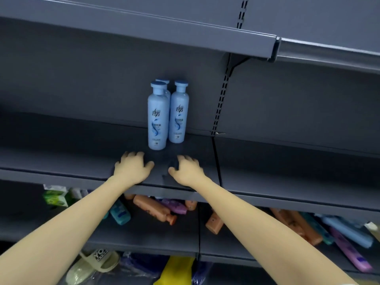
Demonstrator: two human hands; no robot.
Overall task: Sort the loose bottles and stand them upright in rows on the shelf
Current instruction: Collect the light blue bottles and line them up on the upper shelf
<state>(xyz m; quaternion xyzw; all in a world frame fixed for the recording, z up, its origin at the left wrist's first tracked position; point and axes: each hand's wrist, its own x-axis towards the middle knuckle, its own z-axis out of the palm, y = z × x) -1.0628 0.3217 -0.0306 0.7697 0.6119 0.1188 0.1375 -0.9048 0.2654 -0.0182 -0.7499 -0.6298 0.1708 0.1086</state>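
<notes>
Three pale-blue, flat-capped bottles (157, 116) stand upright on the shelf (61, 153); at their 6 o'clock, left hand (133, 166) and right hand (186, 170), fingers loosely curled, empty.

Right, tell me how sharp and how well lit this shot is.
Head view: dim bluish light, with the dark grey metal shelf shaded; the three upright pale blue plastic bottles are sharpest, labels partly readable; the orange plastic bottle lying below is soft and smeared; shelf edges bow from the wide lens.
</notes>
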